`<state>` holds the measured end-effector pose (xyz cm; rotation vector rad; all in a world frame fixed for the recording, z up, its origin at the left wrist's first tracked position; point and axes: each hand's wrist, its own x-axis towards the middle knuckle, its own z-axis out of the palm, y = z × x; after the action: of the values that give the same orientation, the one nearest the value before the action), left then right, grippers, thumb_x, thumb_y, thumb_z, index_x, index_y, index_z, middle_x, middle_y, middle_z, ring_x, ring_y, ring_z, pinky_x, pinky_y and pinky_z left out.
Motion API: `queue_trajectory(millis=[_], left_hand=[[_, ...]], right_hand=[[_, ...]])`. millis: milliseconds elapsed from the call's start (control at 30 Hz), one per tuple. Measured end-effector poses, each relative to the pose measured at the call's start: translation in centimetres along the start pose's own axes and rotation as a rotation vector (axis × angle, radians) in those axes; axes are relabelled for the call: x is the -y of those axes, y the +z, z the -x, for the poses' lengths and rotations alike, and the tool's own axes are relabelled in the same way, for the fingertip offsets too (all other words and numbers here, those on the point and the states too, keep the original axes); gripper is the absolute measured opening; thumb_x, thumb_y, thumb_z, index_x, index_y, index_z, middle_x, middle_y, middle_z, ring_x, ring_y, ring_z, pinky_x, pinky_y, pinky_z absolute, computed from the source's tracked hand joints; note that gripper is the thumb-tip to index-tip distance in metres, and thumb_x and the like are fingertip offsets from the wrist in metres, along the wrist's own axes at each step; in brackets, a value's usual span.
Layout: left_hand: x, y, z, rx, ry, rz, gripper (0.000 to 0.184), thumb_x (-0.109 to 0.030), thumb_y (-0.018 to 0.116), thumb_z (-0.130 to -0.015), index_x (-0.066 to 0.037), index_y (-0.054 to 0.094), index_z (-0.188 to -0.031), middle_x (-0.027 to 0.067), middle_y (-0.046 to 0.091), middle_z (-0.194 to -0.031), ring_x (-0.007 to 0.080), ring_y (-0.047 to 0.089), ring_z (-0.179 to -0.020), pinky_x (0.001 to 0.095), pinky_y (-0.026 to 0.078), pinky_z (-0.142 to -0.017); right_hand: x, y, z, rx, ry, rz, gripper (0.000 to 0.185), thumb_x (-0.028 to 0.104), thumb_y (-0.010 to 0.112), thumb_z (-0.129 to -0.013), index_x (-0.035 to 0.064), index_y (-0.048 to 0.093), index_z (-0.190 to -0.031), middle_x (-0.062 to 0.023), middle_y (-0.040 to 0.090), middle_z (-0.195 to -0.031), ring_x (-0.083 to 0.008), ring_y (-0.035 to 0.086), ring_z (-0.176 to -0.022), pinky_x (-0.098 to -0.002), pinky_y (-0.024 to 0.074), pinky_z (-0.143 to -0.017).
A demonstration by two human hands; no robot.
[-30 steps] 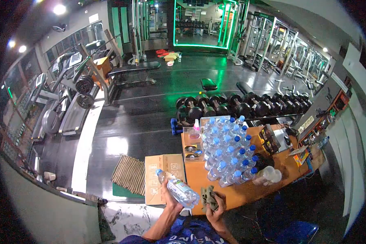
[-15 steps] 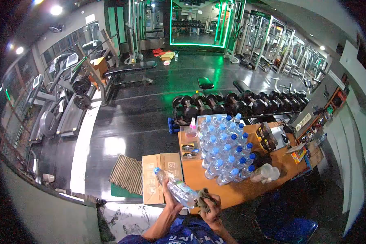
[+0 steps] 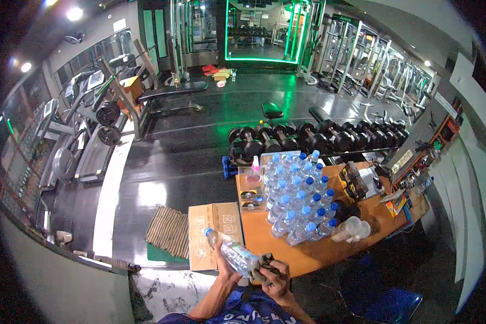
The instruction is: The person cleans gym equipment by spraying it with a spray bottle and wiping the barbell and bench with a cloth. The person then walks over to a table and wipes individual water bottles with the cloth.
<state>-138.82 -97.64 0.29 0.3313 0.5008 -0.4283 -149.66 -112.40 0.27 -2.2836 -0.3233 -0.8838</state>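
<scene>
A clear plastic bottle [image 3: 236,256] with a blue cap lies tilted in my left hand [image 3: 227,268], its cap pointing up and to the left. My right hand [image 3: 275,279] grips a dark olive cloth [image 3: 265,264], which is pressed around the bottle's base. Beyond my hands, many clear bottles [image 3: 302,200] with light and dark blue caps stand packed together on the orange-brown desk [image 3: 313,259]. A cardboard box [image 3: 202,240] is just past the bottle, to the left of the desk.
A striped mat [image 3: 168,232] lies left of the cardboard box. Stacked plastic cups [image 3: 353,229] and a dark box [image 3: 352,181] stand on the desk's right part. A dumbbell rack [image 3: 318,139] is behind it. At lower right is a blue chair [image 3: 397,306].
My right hand has moved left with the cloth, from beside the bottle onto its base. The bottle has shifted slightly left and down in my left hand. The view has turned a little.
</scene>
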Motion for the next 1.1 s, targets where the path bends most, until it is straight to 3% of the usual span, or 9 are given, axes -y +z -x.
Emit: queue_trajectory(millis=[167,267,400,533,700,800,900,1100], left_hand=[[-0.3,-0.2,0.4,-0.032,-0.006,0.0,0.05,-0.055,0.055,-0.086,-0.006,0.06,-0.092,0.0118,0.064,-0.078,0.0287,0.064,-0.071,0.0433,0.055,-0.07],[-0.3,-0.3,0.3,-0.042,-0.012,0.01,0.049,-0.054,0.055,-0.086,-0.006,0.06,-0.09,0.0112,0.063,-0.076,0.0285,0.063,-0.07,0.0433,0.055,-0.069],[0.2,-0.4,0.3,-0.044,-0.012,0.067,0.046,-0.052,0.054,-0.086,-0.006,0.06,-0.087,0.0106,0.062,-0.074,0.0279,0.062,-0.069,0.043,0.054,-0.068],[0.3,0.0,0.9,-0.055,-0.054,0.063,0.046,-0.052,0.054,-0.086,-0.007,0.059,-0.087,0.0106,0.062,-0.075,0.0279,0.062,-0.069,0.0429,0.053,-0.068],[0.2,-1.3,0.4,-0.082,0.002,0.009,0.049,-0.055,0.053,-0.087,-0.007,0.059,-0.094,0.0112,0.063,-0.08,0.0287,0.063,-0.072,0.0441,0.054,-0.069],[0.4,-1.9,0.0,-0.074,0.027,0.015,0.05,-0.056,0.053,-0.087,-0.007,0.058,-0.097,0.0116,0.063,-0.082,0.0287,0.064,-0.074,0.0444,0.054,-0.07],[0.4,-2.2,0.2,-0.019,0.025,0.016,0.05,-0.056,0.053,-0.088,-0.007,0.059,-0.098,0.0119,0.064,-0.083,0.0287,0.064,-0.075,0.0437,0.055,-0.07],[-0.2,-1.8,0.5,-0.078,0.051,0.081,0.05,-0.054,0.055,-0.087,-0.005,0.059,-0.099,0.0122,0.064,-0.082,0.0287,0.064,-0.073,0.0426,0.055,-0.069]], right_hand=[[-0.2,-0.3,-1.0,-0.114,0.172,-0.022,0.039,0.007,0.07,-0.073,0.0047,0.063,-0.111,-0.0185,0.058,-0.11,-0.0384,0.057,-0.098,-0.047,0.0478,-0.084],[0.0,-0.2,-0.8,-0.189,0.16,-0.074,0.037,0.009,0.07,-0.075,0.005,0.063,-0.111,-0.02,0.059,-0.11,-0.0397,0.058,-0.099,-0.0469,0.0481,-0.085],[0.1,-1.2,-0.8,-0.069,0.015,-0.156,0.04,0.018,0.074,-0.074,0.0071,0.064,-0.111,-0.0198,0.06,-0.111,-0.0387,0.058,-0.1,-0.0471,0.0483,-0.086],[0.4,-0.4,-1.1,-0.015,0.026,-0.136,0.042,0.024,0.076,-0.074,0.0071,0.064,-0.111,-0.018,0.06,-0.111,-0.0369,0.058,-0.1,-0.0459,0.0485,-0.086],[0.8,-0.6,-1.2,-0.021,0.19,-0.083,0.046,0.009,0.074,-0.07,0.0049,0.06,-0.115,-0.0205,0.059,-0.111,-0.0404,0.058,-0.101,-0.0457,0.0485,-0.086],[1.8,0.0,-1.0,-0.147,0.192,-0.088,0.046,0.009,0.074,-0.071,0.0043,0.061,-0.114,-0.0198,0.059,-0.11,-0.0391,0.058,-0.101,-0.0452,0.0485,-0.085],[2.8,-1.1,-2.1,0.047,-0.025,-0.012,0.045,0.009,0.074,-0.071,0.0032,0.061,-0.114,-0.0204,0.059,-0.111,-0.0384,0.058,-0.1,-0.0453,0.0482,-0.085],[0.8,0.0,-2.2,-0.165,0.356,-0.026,0.035,0.011,0.072,-0.078,0.0026,0.063,-0.111,-0.0213,0.064,-0.107,-0.0389,0.061,-0.102,-0.0447,0.0482,-0.086]])
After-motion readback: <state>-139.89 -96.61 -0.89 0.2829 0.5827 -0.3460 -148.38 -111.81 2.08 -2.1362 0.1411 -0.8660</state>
